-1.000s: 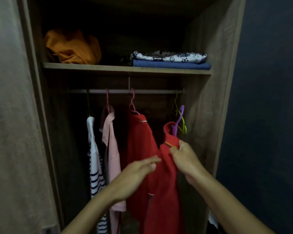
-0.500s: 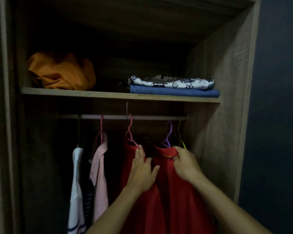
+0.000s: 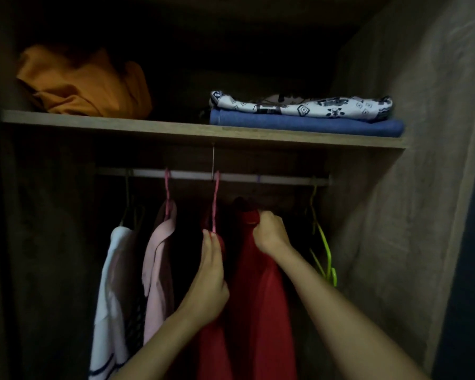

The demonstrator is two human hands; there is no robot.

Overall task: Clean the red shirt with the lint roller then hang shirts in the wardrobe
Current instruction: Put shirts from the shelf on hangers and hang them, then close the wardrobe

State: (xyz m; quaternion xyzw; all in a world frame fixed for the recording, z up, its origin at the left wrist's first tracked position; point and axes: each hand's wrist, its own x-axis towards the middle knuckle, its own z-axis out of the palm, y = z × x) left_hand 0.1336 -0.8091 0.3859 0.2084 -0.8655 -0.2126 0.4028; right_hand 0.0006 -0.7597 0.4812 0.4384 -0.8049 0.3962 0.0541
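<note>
Inside a wardrobe (image 3: 422,133) of rough, grainy brown wood. A flat wooden shelf (image 3: 176,131) across the top. A thin, pale, round rail (image 3: 181,174) just under it.

On the shelf, left: a soft, lumpy orange cloth (image 3: 88,83), all crumpled. On the shelf, right: a folded blue cloth (image 3: 307,124), flat and smooth, with a white patterned cloth (image 3: 299,105) lying on top, touching it.

Hanging from the rail, left to right: a white shirt (image 3: 110,270) with dark stripes low down; a soft pink shirt (image 3: 159,259) on a thin pink hanger (image 3: 167,193); a dark red shirt half hidden in shadow, on a second pink hanger (image 3: 215,201); then the red shirt (image 3: 261,283), long, smooth and bright, hanging between the two hands. Far right, bare green hangers (image 3: 324,248), thin and bent, near the side wall.

Left hand (image 3: 210,281) raised, arm coming up from below, fingers long and close together, tips pinching the bottom of the second pink hanger. Palm side against red cloth.

Right hand (image 3: 270,231) raised higher, arm reaching up from the lower right, fingers curled tight, gripping the collar of the red shirt just under the rail. Hanger of that shirt too dark to make out.
</note>
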